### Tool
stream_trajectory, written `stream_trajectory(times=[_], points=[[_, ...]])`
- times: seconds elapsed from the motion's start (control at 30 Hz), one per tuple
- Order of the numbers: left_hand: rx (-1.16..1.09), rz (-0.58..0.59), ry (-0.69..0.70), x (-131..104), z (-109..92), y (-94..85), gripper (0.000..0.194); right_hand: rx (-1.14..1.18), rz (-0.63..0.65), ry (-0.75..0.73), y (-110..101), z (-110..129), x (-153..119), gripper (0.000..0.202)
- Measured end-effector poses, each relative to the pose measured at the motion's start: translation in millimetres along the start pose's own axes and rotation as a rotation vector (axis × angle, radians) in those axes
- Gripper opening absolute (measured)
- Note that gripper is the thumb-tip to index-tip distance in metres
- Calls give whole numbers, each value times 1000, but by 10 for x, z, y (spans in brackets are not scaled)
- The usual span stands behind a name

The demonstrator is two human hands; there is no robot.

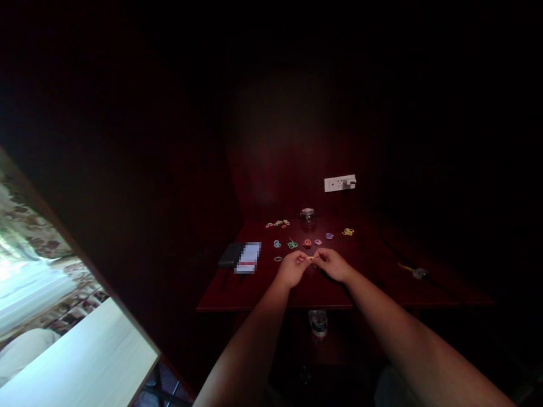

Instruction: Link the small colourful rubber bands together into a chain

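Note:
Between my left hand point(293, 268) and my right hand point(333, 264), a small yellow hair tie point(311, 258) is pinched at both ends over the front of the dark red table. Just beyond my fingers lie small groups of hair ties sorted by colour: blue point(277, 244), green point(292, 243), red point(307, 243), pink point(318, 242), purple point(329, 236) and yellow point(348, 232). One pale hair tie point(278, 259) rests left of my left hand. Farther back is a mixed-colour scatter of hair ties point(278, 224).
A clear lidded jar point(308, 219) stands at the back. On the left are a phone point(248, 258) and a dark box-like object point(231, 255). A cable with a yellow end point(418, 273) lies right. The wall has a socket strip point(340, 183); a bottle point(318, 324) stands below the table edge.

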State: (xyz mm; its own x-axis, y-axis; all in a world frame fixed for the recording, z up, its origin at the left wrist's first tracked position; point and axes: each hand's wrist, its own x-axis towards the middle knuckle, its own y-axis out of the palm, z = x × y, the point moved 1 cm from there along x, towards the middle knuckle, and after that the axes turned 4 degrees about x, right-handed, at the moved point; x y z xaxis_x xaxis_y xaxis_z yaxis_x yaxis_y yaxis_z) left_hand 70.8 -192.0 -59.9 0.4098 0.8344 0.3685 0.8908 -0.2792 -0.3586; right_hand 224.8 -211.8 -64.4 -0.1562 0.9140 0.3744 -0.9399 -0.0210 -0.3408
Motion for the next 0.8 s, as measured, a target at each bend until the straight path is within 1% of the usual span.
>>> stream_trajectory(times=[0.23,0.37,0.47,0.53,0.63,0.7,0.8], points=[[40,38,51,0,21,-16,19,-16,-78,13,-5,53,-3,22],[91,38,36,-21,-1,-24,23,-59,-61,0,0,62,0,21],[120,56,33,-26,1,-19,24,-85,-97,7,5,50,6,20],[135,67,36,-24,13,-15,24,-133,-121,-21,9,46,8,20],[154,65,38,-22,23,-14,23,-187,-103,-63,14,45,12,18],[163,62,30,-24,16,-15,23,-191,-110,-46,11,44,17,18],[163,72,18,-26,1,-13,21,-191,-155,-19,3,55,23,19]])
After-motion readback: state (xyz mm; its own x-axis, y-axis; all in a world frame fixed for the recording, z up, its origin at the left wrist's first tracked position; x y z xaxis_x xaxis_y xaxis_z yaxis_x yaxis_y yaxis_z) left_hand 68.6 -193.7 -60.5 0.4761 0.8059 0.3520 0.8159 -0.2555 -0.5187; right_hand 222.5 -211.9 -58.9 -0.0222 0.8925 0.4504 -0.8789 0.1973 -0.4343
